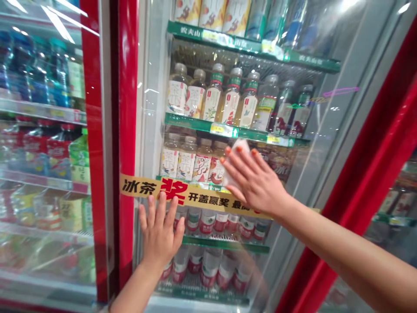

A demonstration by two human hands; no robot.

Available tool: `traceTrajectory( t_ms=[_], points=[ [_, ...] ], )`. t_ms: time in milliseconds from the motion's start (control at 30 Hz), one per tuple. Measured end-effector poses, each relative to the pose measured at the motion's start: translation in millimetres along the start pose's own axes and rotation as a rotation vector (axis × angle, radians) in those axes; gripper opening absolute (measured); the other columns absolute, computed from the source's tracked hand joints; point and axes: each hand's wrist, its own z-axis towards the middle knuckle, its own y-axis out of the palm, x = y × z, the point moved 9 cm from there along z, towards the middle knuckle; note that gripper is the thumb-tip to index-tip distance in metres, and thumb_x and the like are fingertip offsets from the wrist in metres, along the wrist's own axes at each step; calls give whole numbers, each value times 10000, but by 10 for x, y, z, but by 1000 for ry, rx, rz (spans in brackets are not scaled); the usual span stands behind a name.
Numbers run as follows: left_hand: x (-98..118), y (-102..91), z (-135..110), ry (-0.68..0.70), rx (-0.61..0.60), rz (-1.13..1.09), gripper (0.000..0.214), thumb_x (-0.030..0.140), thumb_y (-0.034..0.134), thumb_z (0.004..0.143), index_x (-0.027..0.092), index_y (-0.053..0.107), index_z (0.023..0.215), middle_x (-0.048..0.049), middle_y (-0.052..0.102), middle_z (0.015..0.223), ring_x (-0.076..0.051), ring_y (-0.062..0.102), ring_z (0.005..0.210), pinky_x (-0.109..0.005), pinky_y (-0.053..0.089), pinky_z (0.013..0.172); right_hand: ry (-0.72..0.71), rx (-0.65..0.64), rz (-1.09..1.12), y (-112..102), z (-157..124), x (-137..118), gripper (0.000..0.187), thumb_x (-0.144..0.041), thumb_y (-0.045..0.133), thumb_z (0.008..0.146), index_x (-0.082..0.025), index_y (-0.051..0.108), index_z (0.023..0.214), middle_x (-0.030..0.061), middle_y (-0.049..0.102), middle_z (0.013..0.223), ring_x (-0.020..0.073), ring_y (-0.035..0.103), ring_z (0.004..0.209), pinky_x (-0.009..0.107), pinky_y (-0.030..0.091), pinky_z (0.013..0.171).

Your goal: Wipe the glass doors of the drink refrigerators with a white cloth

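My right hand (256, 180) lies flat on the glass door (208, 65) of a drinks cooler and presses a white tissue (241, 147) against it. Part of the tissue shows past the fingers; the rest is hidden under the palm. Lower and to the left, my left hand (161, 234) rests on the same glass with its fingers spread and nothing in it. Its fingertips touch the lower edge of a yellow printed strip (208, 200) stuck across the door. The right wrist overlaps the strip's right part. Purple marks (341, 91) show on the glass at upper right.
Behind the glass, several bottles (213, 99) stand on green-edged shelves (195, 124). A red door frame (127, 108) runs up the left side, another red frame (368, 152) slants at right. A neighbouring cooler with blue bottles (39, 69) is on the far left.
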Motion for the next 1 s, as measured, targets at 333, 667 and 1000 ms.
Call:
traceTrajectory(
  t_ms=[333,667,1000],
  points=[
    [-48,38,-90,67,41,16,942,285,689,997,281,191,1798,-61,145,1884,-287,63,1782,-571,54,1470,-370,90,16,264,170,-945,580,-463,363,1185,-290,393,1737,-100,390,1825,121,295,1727,394,304,1431],
    [-59,-11,-63,67,69,-13,919,246,708,990,281,250,1786,-70,196,1878,-285,104,1779,-559,88,1466,90,271,-145,-197,580,-269,685,-457,347,1176,-169,260,1791,63,248,1881,276,169,1772,589,122,1464],
    [525,-173,276,104,64,-261,837,294,672,1028,392,294,1769,23,206,1885,-265,148,1774,-532,41,1478,776,428,-235,-220,-973,679,831,-358,361,1167,-269,-188,1785,100,-20,1908,371,26,1775,765,213,1390]
  ],
)
